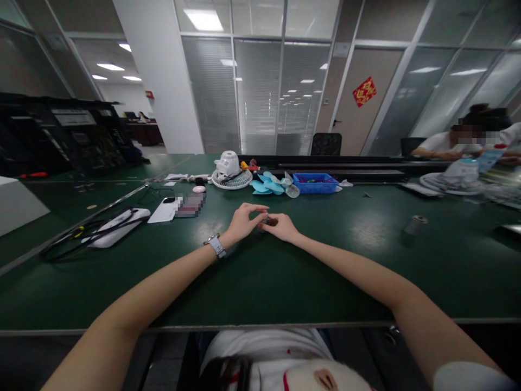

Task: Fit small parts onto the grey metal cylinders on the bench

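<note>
Above the green table, my left hand (245, 221) and my right hand (281, 228) meet fingertip to fingertip. A watch is on my left wrist. Between the fingers is a small, partly shiny piece (267, 219), mostly hidden and too small to name. Both hands are closed around it, with the left thumb and fingers curved over from the left and the right fingers pinching from the right. Beyond the hands lie light-blue fan blades (271, 184) and a white fan part with a round grille (231, 178).
A blue tray (315, 183) stands behind my right hand. A metal cylinder (415, 224) is on the right. Left are a white phone (166, 209) and a white device with a black cable (118, 229). A person (451, 142) sits at the far right.
</note>
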`<state>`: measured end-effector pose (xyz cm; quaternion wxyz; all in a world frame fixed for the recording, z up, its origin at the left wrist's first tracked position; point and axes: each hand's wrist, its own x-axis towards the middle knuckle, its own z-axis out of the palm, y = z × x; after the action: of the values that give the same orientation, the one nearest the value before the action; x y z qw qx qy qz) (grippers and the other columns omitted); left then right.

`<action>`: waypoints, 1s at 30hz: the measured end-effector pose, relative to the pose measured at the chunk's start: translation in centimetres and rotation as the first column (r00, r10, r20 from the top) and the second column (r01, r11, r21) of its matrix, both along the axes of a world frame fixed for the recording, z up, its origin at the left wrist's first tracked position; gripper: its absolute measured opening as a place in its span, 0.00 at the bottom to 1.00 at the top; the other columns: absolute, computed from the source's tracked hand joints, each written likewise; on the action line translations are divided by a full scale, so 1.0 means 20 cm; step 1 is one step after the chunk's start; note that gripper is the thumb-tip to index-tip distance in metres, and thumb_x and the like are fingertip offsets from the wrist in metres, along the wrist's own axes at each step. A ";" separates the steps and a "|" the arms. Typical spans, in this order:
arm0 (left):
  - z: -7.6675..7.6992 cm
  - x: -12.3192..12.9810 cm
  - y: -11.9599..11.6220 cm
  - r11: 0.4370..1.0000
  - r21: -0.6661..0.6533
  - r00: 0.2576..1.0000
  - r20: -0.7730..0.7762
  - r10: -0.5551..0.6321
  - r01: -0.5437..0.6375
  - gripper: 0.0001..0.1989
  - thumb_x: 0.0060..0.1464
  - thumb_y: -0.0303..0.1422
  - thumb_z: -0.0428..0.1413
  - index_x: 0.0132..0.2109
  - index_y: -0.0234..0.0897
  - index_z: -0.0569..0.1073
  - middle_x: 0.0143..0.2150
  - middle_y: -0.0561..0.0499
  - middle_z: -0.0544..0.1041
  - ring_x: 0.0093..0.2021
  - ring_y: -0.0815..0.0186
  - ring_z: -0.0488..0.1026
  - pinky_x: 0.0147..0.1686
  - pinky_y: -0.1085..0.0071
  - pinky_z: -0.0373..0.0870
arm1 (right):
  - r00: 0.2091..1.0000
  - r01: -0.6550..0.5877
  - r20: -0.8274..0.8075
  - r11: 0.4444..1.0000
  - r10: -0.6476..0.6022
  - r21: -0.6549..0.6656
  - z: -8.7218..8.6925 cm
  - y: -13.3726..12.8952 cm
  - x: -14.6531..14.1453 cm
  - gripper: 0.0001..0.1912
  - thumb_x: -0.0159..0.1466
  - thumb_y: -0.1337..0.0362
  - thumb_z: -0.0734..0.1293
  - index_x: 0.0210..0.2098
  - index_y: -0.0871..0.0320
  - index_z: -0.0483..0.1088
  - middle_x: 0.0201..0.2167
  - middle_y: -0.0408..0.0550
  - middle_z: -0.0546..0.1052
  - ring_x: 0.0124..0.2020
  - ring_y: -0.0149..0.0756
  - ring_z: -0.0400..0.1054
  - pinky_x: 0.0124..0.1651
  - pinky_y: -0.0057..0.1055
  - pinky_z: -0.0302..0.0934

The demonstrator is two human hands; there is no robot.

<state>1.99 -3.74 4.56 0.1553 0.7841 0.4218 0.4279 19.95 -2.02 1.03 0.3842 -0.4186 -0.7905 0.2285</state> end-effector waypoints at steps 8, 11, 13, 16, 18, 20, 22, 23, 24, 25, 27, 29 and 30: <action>0.04 -0.01 0.05 0.998 -0.022 0.973 0.222 0.056 -0.053 0.15 0.54 0.37 0.61 0.48 0.38 0.77 0.41 0.47 0.83 0.45 0.59 0.80 0.51 0.63 0.72 | 0.999 0.033 -0.008 0.999 -0.033 -0.030 0.01 -0.02 -0.01 0.20 0.58 0.45 0.70 0.33 0.57 0.79 0.25 0.43 0.77 0.26 0.32 0.66 0.30 0.29 0.53; 0.02 -0.08 0.08 0.994 -0.081 0.967 0.236 0.092 -0.075 0.20 0.53 0.38 0.62 0.53 0.39 0.74 0.41 0.46 0.83 0.47 0.59 0.80 0.52 0.61 0.72 | 1.000 0.017 -0.016 1.000 -0.017 -0.021 0.00 -0.02 0.00 0.21 0.58 0.44 0.70 0.35 0.56 0.80 0.26 0.44 0.78 0.27 0.33 0.67 0.31 0.29 0.53; -0.04 -0.13 0.09 0.984 -0.153 0.983 0.148 0.111 -0.088 0.21 0.51 0.37 0.64 0.53 0.39 0.74 0.41 0.46 0.84 0.50 0.57 0.79 0.53 0.60 0.72 | 1.000 0.016 -0.015 1.000 -0.016 -0.009 -0.01 -0.02 0.00 0.22 0.58 0.44 0.70 0.37 0.56 0.80 0.27 0.44 0.78 0.27 0.34 0.67 0.31 0.29 0.54; -0.12 -0.18 0.12 0.963 -0.262 0.997 0.037 0.075 -0.062 0.19 0.48 0.34 0.66 0.48 0.40 0.76 0.39 0.46 0.84 0.49 0.56 0.79 0.54 0.59 0.71 | 1.000 0.024 -0.019 1.000 -0.024 0.006 -0.02 -0.01 -0.01 0.23 0.58 0.43 0.71 0.39 0.56 0.80 0.29 0.45 0.79 0.29 0.35 0.68 0.31 0.29 0.55; -0.16 -0.19 0.13 0.953 -0.300 0.999 0.020 0.043 -0.036 0.18 0.49 0.35 0.65 0.48 0.41 0.76 0.41 0.46 0.84 0.48 0.56 0.80 0.53 0.59 0.72 | 0.999 0.036 -0.031 0.999 -0.036 0.013 -0.01 -0.01 0.00 0.23 0.58 0.43 0.70 0.39 0.56 0.81 0.29 0.45 0.80 0.29 0.35 0.69 0.32 0.30 0.56; -0.17 -0.19 0.13 0.949 -0.315 0.999 0.042 0.027 -0.013 0.22 0.49 0.36 0.65 0.52 0.42 0.75 0.44 0.46 0.83 0.49 0.56 0.80 0.54 0.59 0.71 | 0.997 0.062 -0.054 0.998 -0.061 0.023 0.02 0.01 0.07 0.24 0.59 0.42 0.69 0.38 0.57 0.80 0.31 0.46 0.80 0.30 0.36 0.70 0.33 0.30 0.58; -0.17 -0.19 0.13 0.950 -0.312 0.995 0.096 0.039 -0.007 0.25 0.49 0.39 0.65 0.55 0.41 0.73 0.46 0.45 0.83 0.52 0.56 0.78 0.54 0.60 0.71 | 0.987 0.142 -0.081 0.989 -0.139 0.041 0.08 0.05 0.23 0.25 0.59 0.41 0.69 0.39 0.57 0.80 0.33 0.48 0.81 0.31 0.37 0.71 0.34 0.31 0.60; -0.17 -0.19 0.13 0.952 -0.305 0.990 0.126 0.062 -0.021 0.25 0.51 0.40 0.64 0.56 0.41 0.72 0.47 0.44 0.82 0.52 0.56 0.78 0.54 0.61 0.70 | 0.974 0.214 -0.086 0.975 -0.209 0.052 0.11 0.07 0.33 0.26 0.59 0.41 0.68 0.39 0.58 0.80 0.34 0.49 0.81 0.31 0.38 0.71 0.35 0.32 0.60; -0.16 -0.19 0.13 0.954 -0.296 0.983 0.152 0.100 -0.051 0.23 0.54 0.42 0.61 0.55 0.40 0.72 0.48 0.43 0.82 0.52 0.57 0.78 0.53 0.61 0.71 | 0.952 0.301 -0.083 0.952 -0.296 0.061 0.14 0.09 0.46 0.27 0.59 0.41 0.68 0.39 0.59 0.80 0.34 0.50 0.81 0.32 0.39 0.71 0.35 0.32 0.61; -0.16 -0.18 0.13 0.952 -0.290 0.973 0.172 0.152 -0.097 0.21 0.57 0.44 0.58 0.54 0.39 0.72 0.48 0.43 0.82 0.51 0.57 0.78 0.52 0.62 0.71 | 0.909 0.416 -0.067 0.907 -0.411 0.074 0.16 0.11 0.60 0.27 0.58 0.41 0.68 0.38 0.59 0.80 0.33 0.51 0.81 0.32 0.41 0.72 0.36 0.33 0.61; -0.16 -0.18 0.14 0.935 -0.291 0.946 0.189 0.265 -0.204 0.19 0.62 0.46 0.52 0.51 0.39 0.72 0.46 0.43 0.82 0.48 0.57 0.79 0.48 0.62 0.71 | 0.756 0.653 -0.021 0.752 -0.654 0.091 0.19 0.14 0.90 0.26 0.59 0.43 0.69 0.39 0.60 0.80 0.33 0.53 0.81 0.35 0.44 0.72 0.38 0.34 0.61; -0.16 -0.18 0.15 0.908 -0.304 0.917 0.186 0.353 -0.288 0.19 0.64 0.48 0.48 0.47 0.39 0.72 0.44 0.43 0.83 0.45 0.57 0.79 0.46 0.63 0.70 | 0.560 0.825 0.035 0.561 -0.828 0.067 0.20 0.15 1.16 0.25 0.60 0.45 0.68 0.42 0.60 0.80 0.36 0.57 0.80 0.38 0.46 0.72 0.41 0.37 0.61; -0.16 -0.17 0.15 0.897 -0.306 0.905 0.185 0.384 -0.318 0.19 0.64 0.48 0.47 0.46 0.39 0.72 0.43 0.43 0.83 0.45 0.57 0.79 0.45 0.63 0.70 | 0.484 0.872 0.067 0.487 -0.873 0.045 0.19 0.15 1.26 0.25 0.61 0.45 0.68 0.43 0.61 0.79 0.38 0.58 0.80 0.40 0.48 0.72 0.42 0.38 0.61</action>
<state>-1.48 -0.71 1.37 0.2300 0.6082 0.5892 0.4797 45.16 0.91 4.79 0.4159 -0.7691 -0.4850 -0.0167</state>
